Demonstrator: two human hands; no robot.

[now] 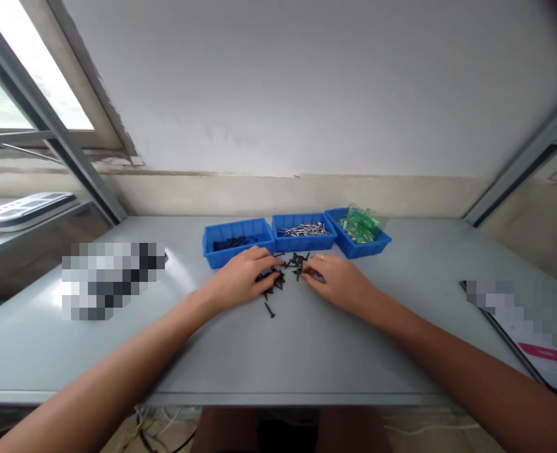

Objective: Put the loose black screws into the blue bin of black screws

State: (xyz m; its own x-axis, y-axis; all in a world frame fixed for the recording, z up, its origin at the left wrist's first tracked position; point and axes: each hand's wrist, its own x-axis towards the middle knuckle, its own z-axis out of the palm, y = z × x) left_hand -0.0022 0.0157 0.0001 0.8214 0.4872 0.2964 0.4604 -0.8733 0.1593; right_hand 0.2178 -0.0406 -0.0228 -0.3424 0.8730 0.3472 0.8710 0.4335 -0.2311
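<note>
A loose pile of black screws (298, 259) lies on the grey tabletop between my two hands. My left hand (243, 277) rests palm down at the pile's left side, its fingers and thumb curled around several screws. From the right, my right hand (342, 282), with a ring on one finger, pinches a dark screw at its fingertips. One separate black screw (269, 310) lies nearer to me. Behind my left hand stands a blue bin with black screws (235, 242). The fingers partly cover the pile.
A middle blue bin (301, 242) holds silvery metal pins or nails. The right blue bin (360, 248) contains a green plastic bag (360, 223). A blurred dark-and-light object (111, 280) lies left; a tablet-like screen (537, 346) lies right. Metal frame posts flank the table.
</note>
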